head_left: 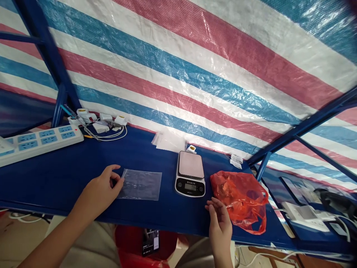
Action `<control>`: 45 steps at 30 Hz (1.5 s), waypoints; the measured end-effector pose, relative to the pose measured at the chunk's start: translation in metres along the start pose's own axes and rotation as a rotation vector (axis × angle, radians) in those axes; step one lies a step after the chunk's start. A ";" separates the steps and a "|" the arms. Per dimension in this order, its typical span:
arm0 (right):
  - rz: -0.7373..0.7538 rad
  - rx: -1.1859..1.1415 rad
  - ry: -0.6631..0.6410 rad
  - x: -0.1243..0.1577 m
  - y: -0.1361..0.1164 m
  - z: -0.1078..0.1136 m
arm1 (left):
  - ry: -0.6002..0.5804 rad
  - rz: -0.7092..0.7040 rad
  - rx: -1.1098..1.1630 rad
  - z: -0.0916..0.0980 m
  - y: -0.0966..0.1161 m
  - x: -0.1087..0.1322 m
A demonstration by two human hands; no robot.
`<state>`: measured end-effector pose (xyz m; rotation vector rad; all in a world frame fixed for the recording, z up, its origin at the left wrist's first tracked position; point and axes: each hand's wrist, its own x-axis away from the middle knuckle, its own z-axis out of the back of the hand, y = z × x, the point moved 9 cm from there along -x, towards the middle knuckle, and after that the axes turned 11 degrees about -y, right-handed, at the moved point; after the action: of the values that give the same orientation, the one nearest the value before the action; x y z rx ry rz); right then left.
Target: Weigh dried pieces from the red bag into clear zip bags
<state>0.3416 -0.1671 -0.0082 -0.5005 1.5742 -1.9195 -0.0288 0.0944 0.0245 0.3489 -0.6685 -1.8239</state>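
My left hand (102,191) is at the left edge of a flat, clear plastic bag (143,185), its thumb and a finger pinched together on that edge. The bag lies on the blue table. To the right of it stands a digital kitchen scale (191,173) with nothing on its pan; the digits on its display are too blurred to read. My right hand (219,221) hovers by the table's front edge, palm turned inward, fingers loosely bent and apart, holding nothing. Close beside it is a crumpled red plastic carrier bag (241,197); what is inside cannot be made out.
A white power strip (41,141) lies at the left, with chargers and cables (103,124) behind it. Clear bags or sheets (170,141) and a small white plug (191,148) are behind the scale. White packets (236,161) sit at the back right. Blue metal bars (262,167) frame the table.
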 end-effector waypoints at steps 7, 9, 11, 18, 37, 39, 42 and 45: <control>0.014 0.025 -0.011 0.001 0.004 0.001 | 0.036 -0.052 0.101 0.015 0.004 -0.007; 0.011 0.037 -0.013 0.001 0.005 0.000 | 0.049 -0.059 0.135 0.017 0.004 -0.009; 0.006 0.041 -0.013 0.001 0.005 0.000 | 0.055 -0.069 0.177 0.019 0.004 -0.011; -0.015 0.049 -0.025 0.002 0.007 -0.001 | 0.039 -0.180 0.304 0.028 0.027 -0.033; 0.050 0.053 -0.046 0.000 0.008 -0.004 | 0.108 -0.412 0.190 0.015 0.227 -0.208; 0.082 0.042 -0.039 0.002 -0.002 -0.003 | 0.091 -0.598 0.148 0.019 0.250 -0.176; 0.163 0.050 0.020 0.015 -0.035 0.007 | -0.041 -0.990 -0.031 0.018 0.306 -0.097; 0.282 0.119 0.159 0.037 -0.086 0.043 | -0.293 -1.250 -0.139 0.002 0.351 -0.009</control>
<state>0.3232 -0.2137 0.0817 -0.0715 1.5244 -1.8558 0.2423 0.0221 0.2354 0.4550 -0.5316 -3.1405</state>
